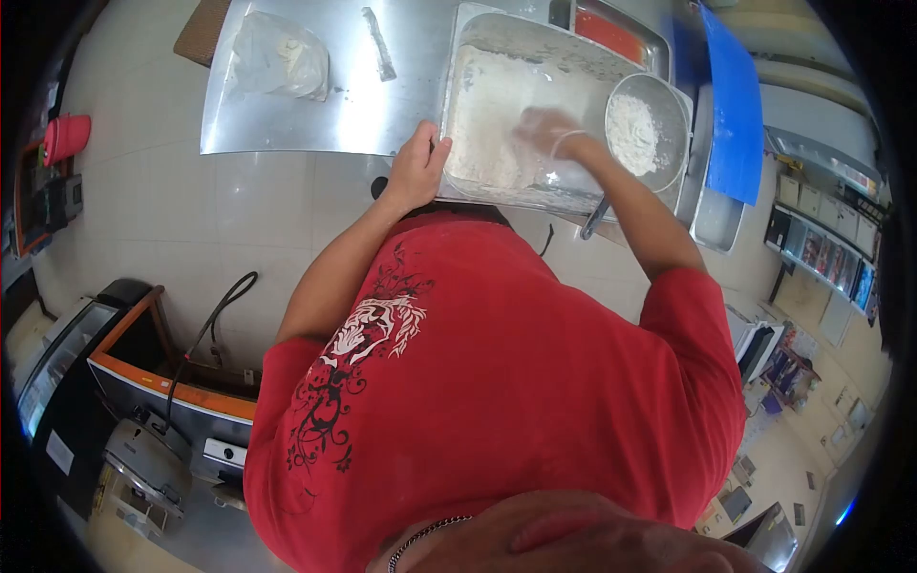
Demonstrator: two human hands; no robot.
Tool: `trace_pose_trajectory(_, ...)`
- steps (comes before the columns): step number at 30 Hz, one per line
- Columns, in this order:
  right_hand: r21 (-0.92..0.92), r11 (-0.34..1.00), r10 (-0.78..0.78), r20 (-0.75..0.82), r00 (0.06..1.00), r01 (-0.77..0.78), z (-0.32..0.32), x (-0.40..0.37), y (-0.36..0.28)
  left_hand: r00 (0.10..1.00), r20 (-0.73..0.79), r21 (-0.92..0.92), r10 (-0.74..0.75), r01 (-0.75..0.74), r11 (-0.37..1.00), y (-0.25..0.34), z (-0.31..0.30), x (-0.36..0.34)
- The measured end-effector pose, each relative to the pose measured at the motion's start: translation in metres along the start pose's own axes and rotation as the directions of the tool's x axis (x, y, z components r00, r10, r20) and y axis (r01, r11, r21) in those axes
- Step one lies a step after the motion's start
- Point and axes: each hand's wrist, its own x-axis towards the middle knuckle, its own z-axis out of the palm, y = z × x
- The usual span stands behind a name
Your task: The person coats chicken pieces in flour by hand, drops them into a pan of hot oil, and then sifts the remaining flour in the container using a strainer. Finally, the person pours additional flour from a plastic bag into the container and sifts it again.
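Observation:
My left hand point(418, 167) grips the near left corner of a large, deep metal tray point(447, 95), its fingers closed on the rim. A layer of white, flour-like powder point(482, 115) lies in the tray, thickest on the left side. My right hand point(549, 131) is inside the tray over the powder, smeared by motion, so its fingers cannot be made out. Beside my right forearm, a round metal pan or sieve point(680, 143) holds a heap of white powder point(633, 134). Its dark handle point(595, 218) points toward me over the tray's near edge.
On the steel table point(353, 124) to the left lie a clear plastic bag point(277, 62) with pale contents and a thin strip-like object point(379, 46). Behind the tray is a metal container with orange-red contents point(608, 36). A blue panel point(734, 105) stands at right.

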Motion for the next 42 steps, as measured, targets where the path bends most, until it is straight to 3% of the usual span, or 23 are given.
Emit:
trace_pose_trajectory(1, 0.151, 0.988, 0.032, 0.045, 0.998, -0.038, 0.034, 0.015, -0.003, 1.0, -0.002, 0.007, 0.006, -0.006, 1.0, 0.0, 0.0, -0.001)
trace_pose_trajectory(4, 0.256, 0.946, 0.218, -0.047, 0.975, -0.2, 0.065, 0.013, -0.045, 0.998, -0.031, 0.016, 0.056, -0.055, 0.998, -0.006, 0.002, -0.001)
trace_pose_trajectory(7, 0.315, 0.942, 0.102, 0.054, 0.993, -0.114, 0.056, 0.006, -0.092, 0.999, -0.023, 0.028, 0.039, -0.039, 0.999, -0.001, 0.0, -0.003)
trace_pose_trajectory(8, 0.401, 0.906, 0.057, 0.199, 0.978, -0.135, 0.028, -0.011, -0.117, 1.0, -0.003, 0.021, 0.022, -0.022, 1.0, 0.0, 0.001, -0.007)
trace_pose_trajectory(11, 0.597, 0.802, -0.102, 0.173, 0.98, -0.022, 0.035, 0.01, -0.118, 1.0, 0.013, 0.009, -0.001, 0.001, 1.0, 0.005, -0.003, -0.003)
trace_pose_trajectory(14, 0.676, 0.72, -0.163, 0.384, 0.909, -0.156, 0.026, 0.018, -0.108, 1.0, -0.014, 0.033, 0.02, -0.02, 0.999, 0.0, 0.0, -0.001)
trace_pose_trajectory(17, 0.772, 0.581, -0.137, 0.403, 0.905, -0.256, 0.01, -0.004, -0.106, 1.0, 0.005, 0.008, -0.001, 0.001, 1.0, -0.002, 0.0, -0.001)
trace_pose_trajectory(20, 0.845, 0.477, -0.07, 0.313, 0.947, -0.243, 0.009, -0.014, -0.087, 1.0, 0.006, -0.012, 0.002, -0.002, 1.0, -0.001, -0.001, -0.002)
trace_pose_trajectory(23, 0.947, 0.09, -0.37, 0.321, 0.872, -0.31, 0.025, 0.0, -0.036, 0.999, 0.025, -0.039, -0.04, 0.041, 0.998, 0.003, -0.002, -0.002)
trace_pose_trajectory(25, 0.957, -0.185, -0.447, 0.122, 0.886, -0.225, 0.028, -0.007, 0.017, 1.0, 0.011, -0.025, -0.022, 0.022, 0.999, 0.002, -0.002, -0.001)
trace_pose_trajectory(28, 0.951, -0.29, -0.514, -0.06, 0.856, -0.107, -0.035, -0.067, 0.051, 0.999, 0.017, -0.017, -0.029, 0.029, 0.999, 0.001, -0.002, -0.001)
trace_pose_trajectory(30, 0.982, -0.186, -0.379, -0.102, 0.92, 0.033, -0.052, -0.096, 0.104, 0.999, 0.02, -0.017, -0.036, 0.037, 0.999, 0.002, -0.003, 0.0)
trace_pose_trajectory(31, 0.995, 0.022, -0.235, -0.09, 0.968, 0.098, -0.055, -0.105, 0.14, 0.999, 0.017, -0.02, -0.034, 0.035, 0.999, 0.003, -0.003, -0.001)
trace_pose_trajectory(32, 0.925, 0.366, -0.071, -0.076, 0.995, 0.096, -0.056, -0.109, 0.175, 0.999, 0.016, -0.024, -0.028, 0.028, 0.999, 0.004, -0.003, 0.0)
trace_pose_trajectory(33, 0.743, 0.669, 0.084, -0.094, 0.992, 0.014, -0.059, -0.115, 0.195, 1.0, 0.018, -0.035, -0.024, 0.024, 0.999, 0.003, -0.002, 0.002)
trace_pose_trajectory(34, 0.628, 0.776, 0.185, -0.132, 0.974, -0.062, -0.071, -0.126, 0.183, 1.0, 0.022, -0.048, -0.02, 0.021, 0.999, 0.001, -0.001, 0.002)
trace_pose_trajectory(35, 0.506, 0.847, 0.283, -0.168, 0.944, -0.164, -0.084, -0.137, 0.168, 1.0, 0.024, -0.06, -0.019, 0.021, 0.998, -0.001, 0.0, 0.002)
trace_pose_trajectory(37, 0.652, 0.712, 0.482, -0.185, 0.857, -0.26, -0.087, -0.133, 0.138, 1.0, 0.02, -0.065, -0.002, 0.003, 0.998, -0.001, 0.001, 0.002)
trace_pose_trajectory(38, 0.67, 0.711, 0.477, -0.235, 0.847, -0.214, -0.083, -0.13, 0.147, 1.0, 0.013, -0.056, 0.018, -0.017, 0.998, -0.004, 0.002, 0.003)
trace_pose_trajectory(41, 0.166, 0.929, 0.368, -0.335, 0.868, -0.33, -0.109, -0.113, 0.15, 0.999, 0.003, -0.038, 0.036, -0.036, 0.999, -0.004, -0.001, 0.003)
trace_pose_trajectory(42, 0.105, 0.952, 0.305, -0.373, 0.876, -0.286, -0.103, -0.104, 0.142, 0.999, 0.004, -0.033, 0.033, -0.033, 0.999, -0.003, -0.001, 0.002)
